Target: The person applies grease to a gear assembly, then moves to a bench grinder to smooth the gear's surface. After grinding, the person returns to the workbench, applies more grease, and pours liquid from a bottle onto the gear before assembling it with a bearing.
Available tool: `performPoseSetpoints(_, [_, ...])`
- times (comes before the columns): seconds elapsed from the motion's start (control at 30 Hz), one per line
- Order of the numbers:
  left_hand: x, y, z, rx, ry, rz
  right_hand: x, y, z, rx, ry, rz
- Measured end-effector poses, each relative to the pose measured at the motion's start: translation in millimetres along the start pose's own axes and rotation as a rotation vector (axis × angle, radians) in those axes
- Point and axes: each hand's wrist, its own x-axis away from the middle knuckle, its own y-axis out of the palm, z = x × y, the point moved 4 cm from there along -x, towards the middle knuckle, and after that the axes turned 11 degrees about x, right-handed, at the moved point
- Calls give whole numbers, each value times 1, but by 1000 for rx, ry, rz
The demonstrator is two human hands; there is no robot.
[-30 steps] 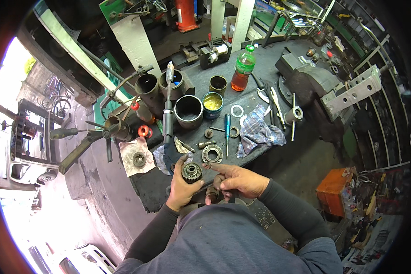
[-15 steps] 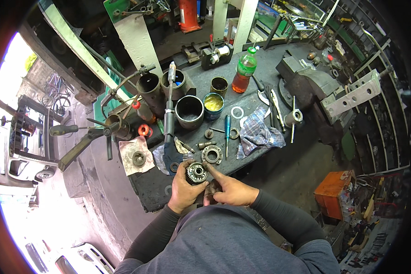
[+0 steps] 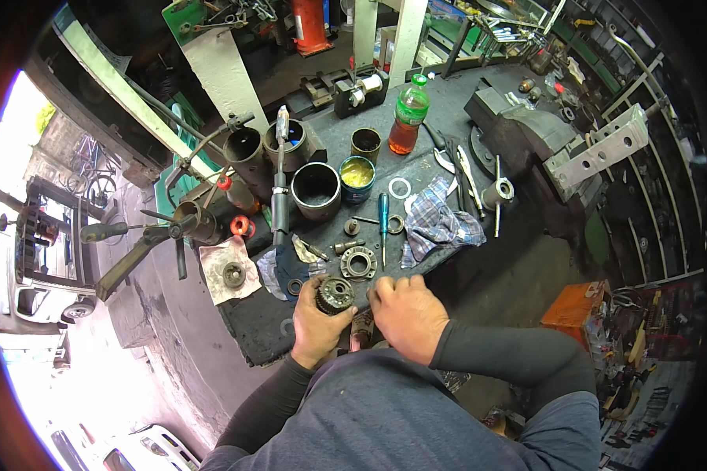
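At the bench's front edge my left hand is closed around a toothed metal gear assembly, its round face tilted up. Just to the right, apart from the gear, my right hand is curled with its knuckles up. Whatever its fingertips may pinch is hidden or too small to name. Beyond the gear lies a flanged metal ring. A blue-handled screwdriver rests behind it, beside small metal fittings. On the left, a round metal part sits on a stained cloth.
An open tin of yellow grease stands beside a dark metal cylinder. Behind them is a bottle of red liquid. A checked rag lies to the right, near a large vise. An orange box is lower right.
My right hand has come off the gear and moved right, its fingers now curled. The gear in my left hand has tipped, showing more of its toothed side.
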Motion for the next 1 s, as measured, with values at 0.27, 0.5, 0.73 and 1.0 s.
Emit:
performPoseSetpoints(0.27, [-12,-12,3,222,48,-108,-20,-1,25,-461,-28,190])
performPoseSetpoints(0.5, [-8,-5,-1,87,90,-7,-28,6,11,-1093,-29,-126])
performPoseSetpoints(0.73, [-16,-13,6,-6,105,-32,-29,5,-1,-997,-137,-13])
performPoseSetpoints(1.0, [-16,-24,5,158,69,-197,-20,3,17,-991,-156,-199])
